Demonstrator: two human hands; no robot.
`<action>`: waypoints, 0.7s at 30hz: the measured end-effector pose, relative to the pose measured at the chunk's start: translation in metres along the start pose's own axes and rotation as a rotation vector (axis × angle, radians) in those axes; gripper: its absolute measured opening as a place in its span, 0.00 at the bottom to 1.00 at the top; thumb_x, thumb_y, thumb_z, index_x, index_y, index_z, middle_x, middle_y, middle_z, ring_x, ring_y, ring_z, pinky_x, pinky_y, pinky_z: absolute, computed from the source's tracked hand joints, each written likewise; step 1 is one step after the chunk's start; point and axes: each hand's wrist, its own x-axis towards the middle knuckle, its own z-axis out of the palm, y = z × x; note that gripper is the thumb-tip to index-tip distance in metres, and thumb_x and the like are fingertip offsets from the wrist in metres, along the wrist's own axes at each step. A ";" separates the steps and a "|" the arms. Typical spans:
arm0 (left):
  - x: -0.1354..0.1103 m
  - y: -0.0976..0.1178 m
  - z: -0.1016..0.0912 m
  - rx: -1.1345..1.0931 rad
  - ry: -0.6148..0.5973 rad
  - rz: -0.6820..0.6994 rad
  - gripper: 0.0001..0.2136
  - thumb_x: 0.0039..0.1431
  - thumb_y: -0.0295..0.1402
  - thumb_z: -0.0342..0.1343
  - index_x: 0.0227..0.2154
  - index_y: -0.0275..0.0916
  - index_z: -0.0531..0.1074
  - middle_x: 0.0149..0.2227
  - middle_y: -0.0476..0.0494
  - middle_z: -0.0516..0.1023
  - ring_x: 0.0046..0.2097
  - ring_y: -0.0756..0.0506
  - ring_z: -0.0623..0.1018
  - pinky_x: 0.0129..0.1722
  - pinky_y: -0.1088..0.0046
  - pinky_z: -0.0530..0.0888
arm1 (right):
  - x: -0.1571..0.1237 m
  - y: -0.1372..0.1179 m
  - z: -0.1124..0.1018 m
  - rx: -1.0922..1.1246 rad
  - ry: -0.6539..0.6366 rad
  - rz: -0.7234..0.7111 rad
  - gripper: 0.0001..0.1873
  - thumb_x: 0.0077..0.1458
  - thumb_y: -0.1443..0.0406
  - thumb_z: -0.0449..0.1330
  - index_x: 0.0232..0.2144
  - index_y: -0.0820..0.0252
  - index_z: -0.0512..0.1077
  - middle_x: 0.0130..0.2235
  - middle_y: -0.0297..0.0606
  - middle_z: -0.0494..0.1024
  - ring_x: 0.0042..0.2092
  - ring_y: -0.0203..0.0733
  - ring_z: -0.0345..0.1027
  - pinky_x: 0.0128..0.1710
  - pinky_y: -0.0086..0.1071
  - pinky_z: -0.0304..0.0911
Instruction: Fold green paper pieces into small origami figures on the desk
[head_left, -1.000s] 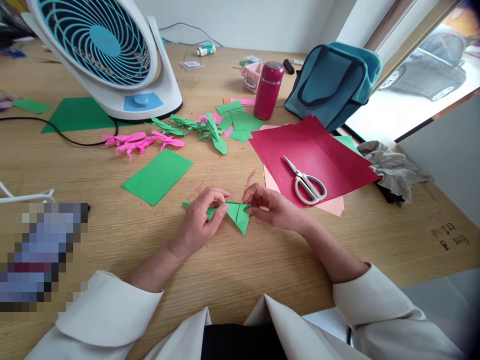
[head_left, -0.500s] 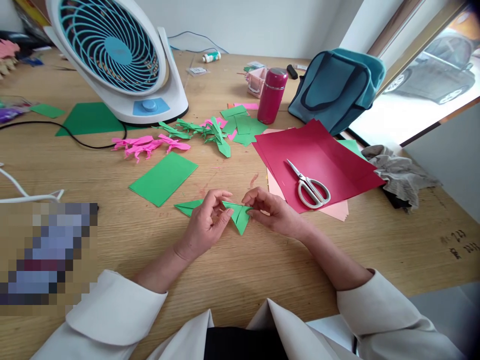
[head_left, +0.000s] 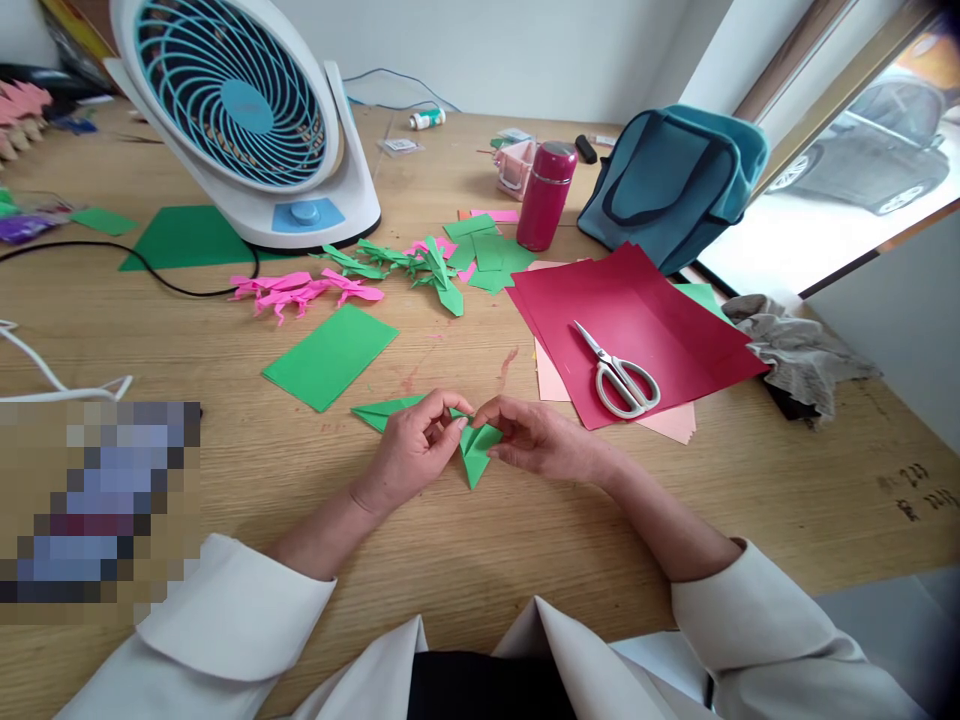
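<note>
Between my hands is a piece of folded green paper (head_left: 475,462), with one long pointed end reaching out to the left and a triangular flap pointing toward me. My left hand (head_left: 417,440) pinches its middle between thumb and fingers. From the other side my right hand (head_left: 536,437) grips the right part, its thumb below and its forefinger bent over the upper edge. The two forefingers nearly meet there, hiding some of the folds. A flat green paper rectangle (head_left: 331,357) lies beyond my left hand.
Folded pink figures (head_left: 300,290) and green figures (head_left: 439,277) lie farther back. Scissors (head_left: 628,385) rest on red sheets (head_left: 675,320) at right. Behind stand a fan (head_left: 315,214), a red flask (head_left: 546,200) and a blue bag (head_left: 675,190). A black cable (head_left: 172,289) crosses the left.
My right hand has shifted left, its forefinger coming close to my left fingertips. The triangular flap has swung slightly left and toward me. My left hand stays pinched on the paper.
</note>
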 end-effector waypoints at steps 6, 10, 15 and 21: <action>0.001 0.001 -0.002 0.002 0.007 -0.010 0.04 0.61 0.31 0.53 0.36 0.39 0.72 0.22 0.55 0.67 0.21 0.54 0.64 0.22 0.79 0.60 | 0.000 -0.001 -0.001 -0.048 -0.007 0.040 0.06 0.58 0.67 0.62 0.37 0.59 0.67 0.28 0.26 0.65 0.26 0.30 0.55 0.26 0.24 0.54; 0.000 0.002 -0.002 -0.006 0.025 -0.039 0.04 0.61 0.32 0.54 0.34 0.38 0.72 0.23 0.54 0.69 0.21 0.54 0.64 0.22 0.78 0.61 | 0.000 -0.006 -0.002 -0.105 -0.021 -0.023 0.04 0.58 0.67 0.62 0.37 0.60 0.70 0.33 0.30 0.67 0.29 0.30 0.59 0.28 0.25 0.57; -0.001 -0.001 0.000 -0.021 0.019 -0.051 0.03 0.60 0.31 0.53 0.34 0.39 0.71 0.24 0.53 0.71 0.22 0.53 0.66 0.22 0.77 0.62 | -0.001 -0.012 0.000 -0.200 -0.052 -0.002 0.06 0.56 0.70 0.65 0.37 0.59 0.73 0.39 0.35 0.69 0.36 0.34 0.68 0.36 0.27 0.63; -0.001 0.007 -0.006 0.175 0.046 0.155 0.05 0.60 0.25 0.52 0.33 0.39 0.72 0.33 0.47 0.74 0.31 0.49 0.72 0.31 0.72 0.70 | 0.000 -0.016 -0.001 -0.253 -0.041 0.021 0.06 0.54 0.74 0.65 0.32 0.61 0.72 0.37 0.33 0.69 0.31 0.30 0.64 0.33 0.26 0.60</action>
